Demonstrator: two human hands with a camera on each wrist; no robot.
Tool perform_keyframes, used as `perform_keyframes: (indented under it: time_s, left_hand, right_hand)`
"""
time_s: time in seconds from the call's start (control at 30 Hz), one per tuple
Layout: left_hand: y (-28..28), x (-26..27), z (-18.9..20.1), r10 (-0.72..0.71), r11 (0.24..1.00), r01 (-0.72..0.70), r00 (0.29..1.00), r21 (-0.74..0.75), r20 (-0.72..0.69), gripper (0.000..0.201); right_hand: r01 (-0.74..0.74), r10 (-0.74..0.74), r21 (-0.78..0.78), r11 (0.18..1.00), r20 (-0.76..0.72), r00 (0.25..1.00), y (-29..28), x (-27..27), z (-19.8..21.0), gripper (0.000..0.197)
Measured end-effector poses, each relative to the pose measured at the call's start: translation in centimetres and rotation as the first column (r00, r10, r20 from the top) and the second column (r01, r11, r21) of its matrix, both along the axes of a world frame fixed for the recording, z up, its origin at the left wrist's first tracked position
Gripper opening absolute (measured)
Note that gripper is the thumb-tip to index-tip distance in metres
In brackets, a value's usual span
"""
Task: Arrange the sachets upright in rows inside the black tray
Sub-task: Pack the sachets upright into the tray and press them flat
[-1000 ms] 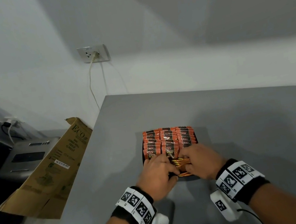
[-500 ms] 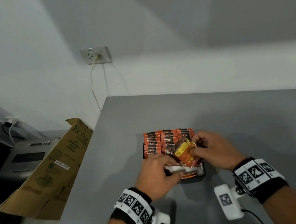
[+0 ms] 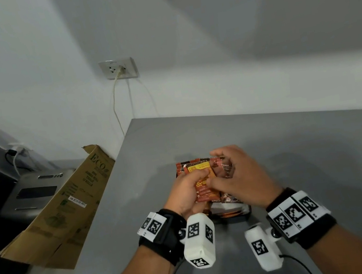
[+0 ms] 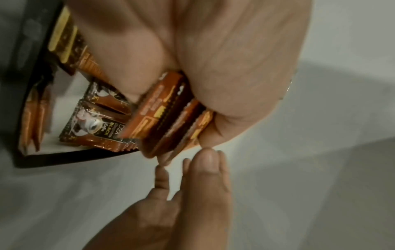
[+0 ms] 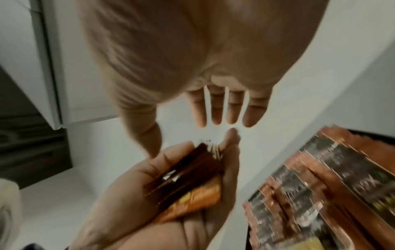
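Note:
My left hand (image 3: 187,191) grips a small bundle of orange-brown sachets (image 3: 203,180), lifted above the black tray (image 3: 246,213). In the left wrist view the bundle (image 4: 171,121) sits pinched between the thumb and fingers of that hand (image 4: 224,59). My right hand (image 3: 238,175) hovers beside it with fingers nearly straight (image 5: 222,108); its thumb touches the bundle's edge. Upright rows of sachets (image 5: 320,177) fill the tray's far part. A few sachets (image 4: 94,125) lie loose at the near end on the tray's white floor.
The tray stands on a grey table (image 3: 296,154) near its left edge. A cardboard box (image 3: 56,211) leans against that edge, with a grey device (image 3: 34,193) behind it. A wall socket (image 3: 117,69) with a cable hangs above the table's corner.
Both hands rose from the tray's near end. The right hand lifted a bundle of sachets out, and the left hand has taken hold of it.

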State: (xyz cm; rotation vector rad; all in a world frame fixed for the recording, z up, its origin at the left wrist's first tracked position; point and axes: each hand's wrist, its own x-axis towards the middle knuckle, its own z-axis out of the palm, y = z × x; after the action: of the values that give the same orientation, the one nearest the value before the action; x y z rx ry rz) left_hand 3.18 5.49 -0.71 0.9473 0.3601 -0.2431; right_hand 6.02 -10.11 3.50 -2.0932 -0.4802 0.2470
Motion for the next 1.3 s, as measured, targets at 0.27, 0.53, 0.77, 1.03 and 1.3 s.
perform_keyframes:
  time_s: [0.27, 0.53, 0.77, 1.03, 1.3]
  left_hand:
    - [0.1, 0.3, 0.4, -0.025, 0.999, 0.027, 0.998, -0.045, 0.053, 0.030]
    - [1.0, 0.4, 1.1, 0.071, 0.994, -0.076, 0.995, 0.072, 0.066, 0.051]
    - [1.4, 0.2, 1.2, 0.035, 0.999, -0.033, 0.998, -0.043, 0.052, 0.043]
    - [0.8, 0.0, 1.4, 0.060, 0.997, -0.059, 0.998, -0.046, 0.014, 0.036]
    - [0.8, -0.2, 1.5, 0.106, 0.994, -0.106, 0.992, 0.000, 0.071, 0.042]
  right_hand:
    - [-0.311, 0.381, -0.300, 0.902, 0.209, 0.901, 1.5, 0.9, -0.2, 0.082]
    - [-0.183, 0.187, 0.047, 0.982, -0.094, 0.978, 0.7, 0.5, 0.7, 0.072]
    - [0.035, 0.002, 0.248, 0.968, -0.147, 0.989, 0.2, 0.5, 0.4, 0.035]
    - [-0.014, 0.008, 0.065, 0.998, 0.096, 0.995, 0.2, -0.4, -0.6, 0.037]
    - [0.231, -0.086, 0.397, 0.888, -0.350, 0.933, 0.6, 0.0, -1.1, 0.045]
